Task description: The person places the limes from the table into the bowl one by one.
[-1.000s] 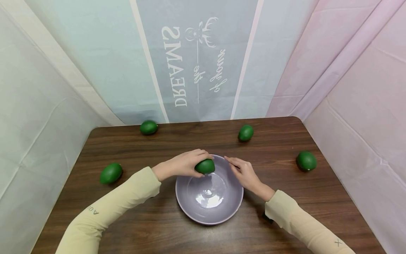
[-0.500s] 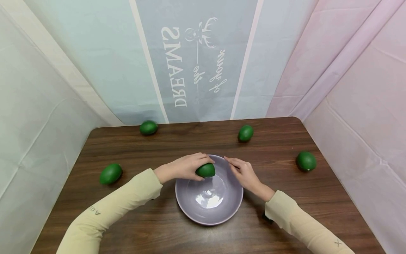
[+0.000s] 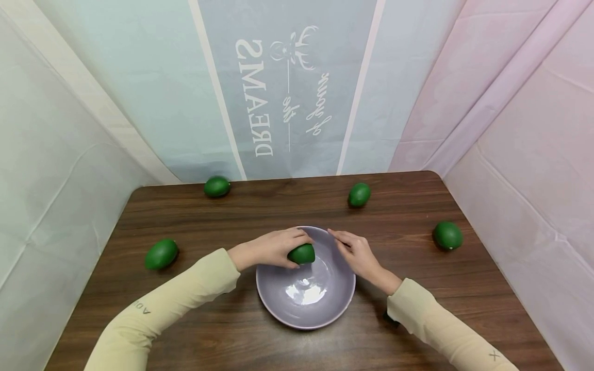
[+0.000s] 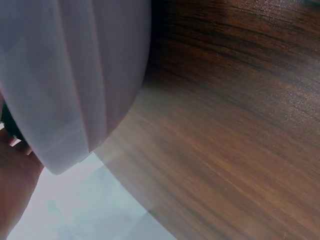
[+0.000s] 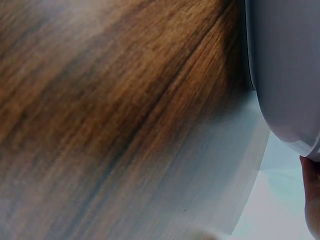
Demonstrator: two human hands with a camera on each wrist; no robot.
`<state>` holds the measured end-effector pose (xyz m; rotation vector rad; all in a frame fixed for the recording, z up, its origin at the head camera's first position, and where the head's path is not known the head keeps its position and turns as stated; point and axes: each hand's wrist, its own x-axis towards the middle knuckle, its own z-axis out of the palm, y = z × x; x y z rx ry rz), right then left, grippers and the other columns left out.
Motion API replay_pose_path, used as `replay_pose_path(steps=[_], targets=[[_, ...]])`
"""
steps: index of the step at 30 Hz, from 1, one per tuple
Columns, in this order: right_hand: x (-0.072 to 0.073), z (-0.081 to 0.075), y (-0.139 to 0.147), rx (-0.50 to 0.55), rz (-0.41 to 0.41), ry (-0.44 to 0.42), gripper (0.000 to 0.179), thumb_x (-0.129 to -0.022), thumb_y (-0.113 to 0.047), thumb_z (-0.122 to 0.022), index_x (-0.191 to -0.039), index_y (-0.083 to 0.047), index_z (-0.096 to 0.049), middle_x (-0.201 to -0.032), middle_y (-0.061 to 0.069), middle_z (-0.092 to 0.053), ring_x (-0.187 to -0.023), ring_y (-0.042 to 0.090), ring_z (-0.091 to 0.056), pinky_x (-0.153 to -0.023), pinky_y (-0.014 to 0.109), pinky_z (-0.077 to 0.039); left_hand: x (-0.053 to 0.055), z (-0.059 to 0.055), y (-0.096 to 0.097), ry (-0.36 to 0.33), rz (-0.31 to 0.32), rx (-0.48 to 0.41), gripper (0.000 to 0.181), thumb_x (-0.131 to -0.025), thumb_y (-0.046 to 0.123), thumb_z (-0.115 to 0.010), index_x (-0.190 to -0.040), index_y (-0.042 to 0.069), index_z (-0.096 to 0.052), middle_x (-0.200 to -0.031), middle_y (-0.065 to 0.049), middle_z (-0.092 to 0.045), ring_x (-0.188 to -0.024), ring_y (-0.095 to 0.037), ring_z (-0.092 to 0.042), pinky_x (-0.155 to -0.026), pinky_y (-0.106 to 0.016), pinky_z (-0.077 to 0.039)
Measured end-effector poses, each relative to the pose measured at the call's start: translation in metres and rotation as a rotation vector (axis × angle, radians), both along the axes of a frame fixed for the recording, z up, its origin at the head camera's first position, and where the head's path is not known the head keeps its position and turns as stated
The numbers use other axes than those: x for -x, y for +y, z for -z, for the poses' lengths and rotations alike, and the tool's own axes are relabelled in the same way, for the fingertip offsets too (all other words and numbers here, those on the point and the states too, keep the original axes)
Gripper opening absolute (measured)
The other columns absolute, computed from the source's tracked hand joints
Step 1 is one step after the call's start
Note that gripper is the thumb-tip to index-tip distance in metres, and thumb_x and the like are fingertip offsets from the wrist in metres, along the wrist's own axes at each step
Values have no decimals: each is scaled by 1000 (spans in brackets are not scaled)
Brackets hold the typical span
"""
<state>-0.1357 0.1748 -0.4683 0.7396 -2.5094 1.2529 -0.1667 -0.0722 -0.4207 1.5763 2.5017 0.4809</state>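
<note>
In the head view, my left hand point(image 3: 276, 248) grips a green lime point(image 3: 301, 254) over the inside of a shallow lilac bowl point(image 3: 283, 309). The lime's rounded end shows beyond the fingers, and the palm hides the rest. My right hand point(image 3: 359, 255) holds the bowl's upper right rim, its thumb on the inner side and its fingers along the outside. From the left wrist, the bowl's outer wall point(image 4: 75, 75) fills the upper left, with part of the left hand point(image 4: 17, 180) at the edge. A fingertip of the right hand point(image 5: 312, 195) meets the rim in the right wrist view.
Several more limes lie around the dark wooden table point(image 3: 209, 324): one at left point(image 3: 161, 254), one at back left point(image 3: 217, 186), one at back right point(image 3: 359, 195) and one at far right point(image 3: 447, 236). Fabric walls point(image 3: 297, 103) enclose the back and sides.
My left hand has moved slightly down and toward me with the lime, farther over the bowl's inside. The right hand and the bowl have stayed in place.
</note>
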Motion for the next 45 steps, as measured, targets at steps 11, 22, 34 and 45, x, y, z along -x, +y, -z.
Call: replay_pose_path(steps=[11,22,34,45], targets=[[0,-1,0,-5,5,0,30,-85,5,-54,-113,0,-63,-106,11,-65,-96,21,-61,-72,30,-53,0,5,6,68,40,71,60,-72,27,-76,-123,10,-50,-112,-1,-53,-104,-15,-48,-96,-29,-37],[0,0,0,3,10,-4,29,-85,4,-55,-113,0,-64,-107,12,-65,-98,22,-61,-73,32,-53,-2,6,9,64,41,150,61,-73,27,-76,-125,10,-49,-113,-1,-52,-102,-14,-49,-90,-26,-42],[0,0,0,-9,12,7,29,-85,4,-55,-113,0,-64,-106,12,-65,-98,23,-61,-74,33,-53,-2,15,10,133,67,179,61,-74,32,-75,-124,8,-50,-113,-2,-53,-101,-16,-51,-89,-26,-43],[0,0,-1,7,11,42,28,-84,5,-56,-110,1,-65,-104,11,-66,-94,23,-62,-70,27,-53,-3,20,10,158,76,217,62,-73,32,-76,-124,7,-50,-112,-3,-54,-101,-16,-50,-90,-27,-42]])
